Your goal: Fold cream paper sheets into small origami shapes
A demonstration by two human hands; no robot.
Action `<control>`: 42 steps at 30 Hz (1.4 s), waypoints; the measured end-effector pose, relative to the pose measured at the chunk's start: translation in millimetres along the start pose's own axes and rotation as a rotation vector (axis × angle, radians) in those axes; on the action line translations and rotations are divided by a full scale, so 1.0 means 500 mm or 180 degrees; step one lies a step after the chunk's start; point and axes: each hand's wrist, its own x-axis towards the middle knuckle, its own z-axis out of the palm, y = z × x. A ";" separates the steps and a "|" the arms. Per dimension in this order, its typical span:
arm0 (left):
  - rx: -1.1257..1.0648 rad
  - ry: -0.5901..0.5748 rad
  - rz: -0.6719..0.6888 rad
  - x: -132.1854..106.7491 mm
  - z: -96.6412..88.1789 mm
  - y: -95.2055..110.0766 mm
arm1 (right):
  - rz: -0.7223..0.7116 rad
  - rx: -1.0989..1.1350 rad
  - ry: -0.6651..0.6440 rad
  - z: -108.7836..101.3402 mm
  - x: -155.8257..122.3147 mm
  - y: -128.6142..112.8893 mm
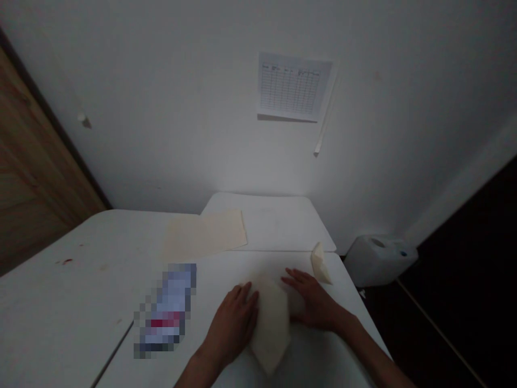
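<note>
A folded cream sheet of paper lies on the white table right in front of me. My left hand rests flat on its left edge, fingers stretched out. My right hand lies flat on the paper's upper right part, fingers spread and pointing left. Neither hand grips anything. A small folded cream paper shape stands just beyond my right hand near the table's right edge.
A stack of flat cream sheets lies further back. A blurred-out oblong object lies left of my hands. A second white table abuts the wall. A white canister sits on the floor at right.
</note>
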 end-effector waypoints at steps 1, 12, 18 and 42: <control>0.0025 0.0027 -0.0051 -0.004 0.001 0.003 | 0.0007 0.0005 0.0272 -0.001 0.000 -0.002; 0.0130 -0.0022 -0.0170 -0.007 0.000 0.048 | 0.0112 -0.0388 0.0911 0.058 0.020 -0.129; 0.0167 0.0044 -0.0156 -0.013 0.004 0.024 | 0.0115 -0.0452 0.0511 0.128 0.034 -0.109; 0.0406 0.0046 0.0100 -0.039 -0.004 -0.020 | 0.0035 -0.0418 0.0243 0.145 0.050 -0.144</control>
